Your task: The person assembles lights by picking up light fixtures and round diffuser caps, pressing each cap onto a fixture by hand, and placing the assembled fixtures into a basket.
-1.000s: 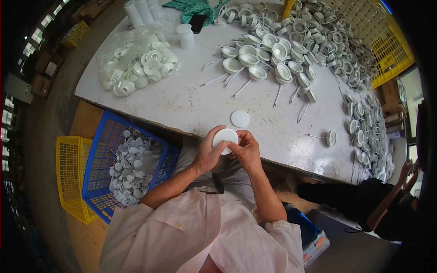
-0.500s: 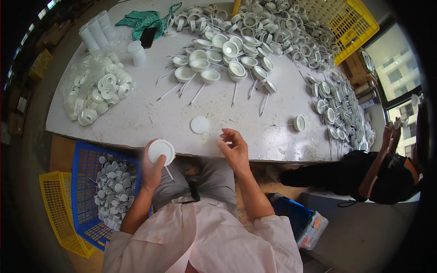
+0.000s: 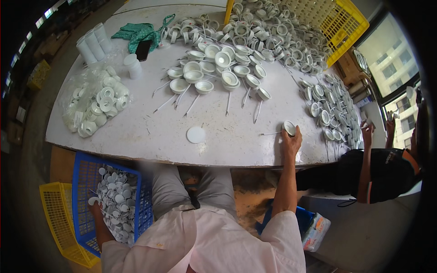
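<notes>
At the right of the table, my right hand (image 3: 291, 140) has its fingers closed round a white lamp housing (image 3: 288, 127), a shallow round cup whose thin wire points left. Down at the left, my left hand (image 3: 95, 210) is inside the blue crate (image 3: 81, 200), by its left wall. A white disc-faced lamp (image 3: 93, 200) shows at its fingers, which are mostly hidden; it appears to be held. Many white round lamps (image 3: 119, 198) fill the crate. A flat white disc (image 3: 195, 134) lies alone near the table's front edge, between my arms.
Wired housings (image 3: 203, 87) cover the table's middle, with a larger heap behind by a yellow crate (image 3: 348, 27). More housings (image 3: 325, 111) lie right. A bag of white rings (image 3: 98, 102), stacked discs, a green cloth (image 3: 136, 35) and a phone (image 3: 143, 50) are left. A co-worker (image 3: 378, 175) is at right.
My left hand has carried the white lamp from the table's front edge down into the blue crate. My right hand has reached right and taken hold of the lone lamp housing.
</notes>
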Tool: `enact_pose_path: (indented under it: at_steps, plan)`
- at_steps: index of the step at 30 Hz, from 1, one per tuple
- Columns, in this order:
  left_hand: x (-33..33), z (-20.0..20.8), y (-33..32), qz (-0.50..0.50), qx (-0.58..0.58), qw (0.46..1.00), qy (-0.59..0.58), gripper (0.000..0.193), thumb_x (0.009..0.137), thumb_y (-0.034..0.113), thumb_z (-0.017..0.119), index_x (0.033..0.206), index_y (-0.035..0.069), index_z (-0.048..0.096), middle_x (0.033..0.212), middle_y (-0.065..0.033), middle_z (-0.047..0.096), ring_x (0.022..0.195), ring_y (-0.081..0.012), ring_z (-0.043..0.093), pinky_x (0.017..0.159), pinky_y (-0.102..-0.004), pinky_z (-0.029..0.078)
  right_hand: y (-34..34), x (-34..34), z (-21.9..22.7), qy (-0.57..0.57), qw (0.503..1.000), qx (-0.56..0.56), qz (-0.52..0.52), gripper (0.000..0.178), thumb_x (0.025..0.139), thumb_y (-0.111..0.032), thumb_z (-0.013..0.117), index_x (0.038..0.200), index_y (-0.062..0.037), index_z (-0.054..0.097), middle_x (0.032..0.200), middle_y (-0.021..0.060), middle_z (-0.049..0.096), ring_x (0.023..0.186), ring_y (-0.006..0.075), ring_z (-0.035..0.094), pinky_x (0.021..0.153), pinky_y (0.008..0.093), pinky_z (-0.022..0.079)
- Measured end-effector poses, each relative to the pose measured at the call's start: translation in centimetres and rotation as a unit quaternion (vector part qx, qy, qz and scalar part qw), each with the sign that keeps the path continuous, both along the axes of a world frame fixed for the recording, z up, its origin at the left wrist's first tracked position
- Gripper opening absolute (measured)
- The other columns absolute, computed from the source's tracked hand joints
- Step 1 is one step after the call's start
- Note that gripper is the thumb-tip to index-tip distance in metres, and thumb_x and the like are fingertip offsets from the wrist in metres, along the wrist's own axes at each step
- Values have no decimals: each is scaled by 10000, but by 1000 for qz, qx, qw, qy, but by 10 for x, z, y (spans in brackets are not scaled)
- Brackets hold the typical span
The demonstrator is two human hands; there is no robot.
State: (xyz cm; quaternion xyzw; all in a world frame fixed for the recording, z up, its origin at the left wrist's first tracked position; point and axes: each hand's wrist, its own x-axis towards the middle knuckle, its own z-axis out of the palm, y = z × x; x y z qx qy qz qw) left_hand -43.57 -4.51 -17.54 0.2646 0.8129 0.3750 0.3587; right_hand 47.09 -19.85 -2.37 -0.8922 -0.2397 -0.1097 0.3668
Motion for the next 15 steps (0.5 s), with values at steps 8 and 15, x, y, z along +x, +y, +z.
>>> enact_pose_path:
  at_steps: [8, 15]
  plan:
    - [-21, -15, 14, -291, -4, 917, 273, 494, 827, 175, 636, 1240, -61, 503, 1148, -194, 576, 1008, -268, 570, 864, -372, 447, 22, -88, 8, 55, 981, 131, 131, 673, 724, -123, 748, 1311, 27, 454, 1219, 180, 515, 1154, 305, 503, 981, 371, 403]
    - [355, 143, -34, -524, 128, 810, -229, 475, 857, 43, 628, 1296, -2, 453, 1309, -137, 517, 1192, -219, 525, 943, -325, 450, 48, -212, 36, 76, 927, 124, 345, 743, 684, -23, 723, 1350, 33, 399, 1210, 198, 512, 1133, 319, 508, 964, 386, 406]
